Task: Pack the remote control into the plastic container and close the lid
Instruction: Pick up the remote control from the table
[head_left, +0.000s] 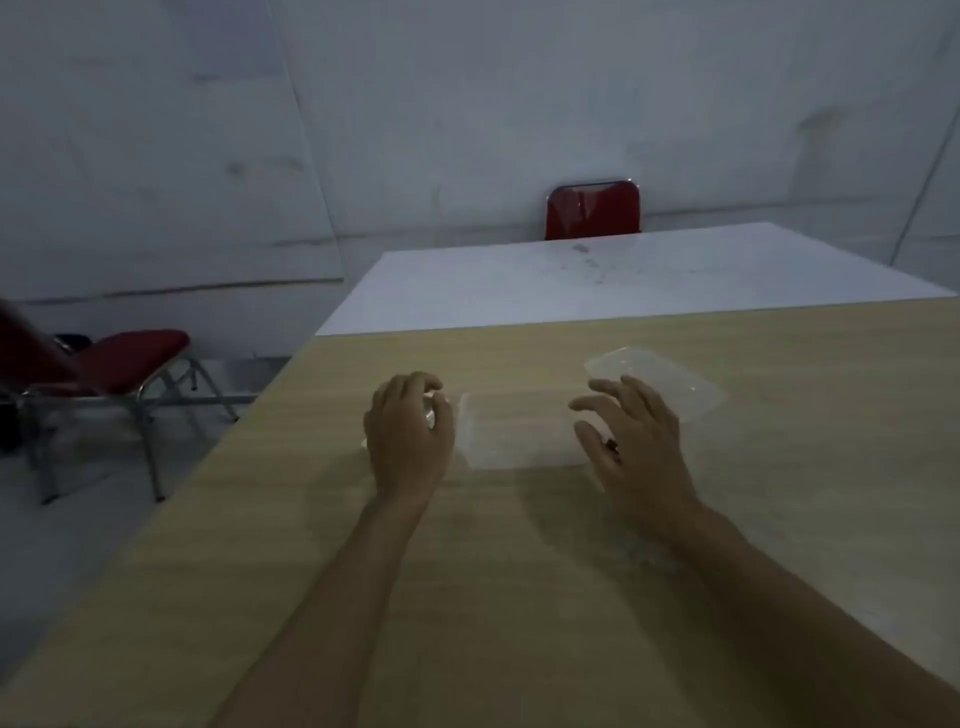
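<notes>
Packing so far: not much is done yet, I think; the remote control is not in the box
Box: the clear plastic container (519, 428) sits open on the table (519, 597), between the two hands, and it looks empty
Lid: the clear lid (657, 376) lies flat on the table, just behind the right hand and off to the right of the box; it is not on the box
Left hand: the left hand (410, 436) is curled down over something small and pale just left of the box; its fingers are bent around it
Remote control: I think the pale thing under the left hand (430, 410) is the remote, but the hand hides most of it, so I cannot be sure
Right hand: the right hand (631, 441) is spread wide with the fingers apart, over the right end of the box; it holds nothing that I can see, and I cannot tell if it touches the box
Dark spot: a tiny dark and red bit (612, 445) shows by the right thumb; too small to tell what it is
Still to do: put the remote in the box, then fetch the lid and press it shut
Far away: a red chair (592, 210) stands past a white table (597, 280), and another red chair (124, 364) is on the left
</notes>
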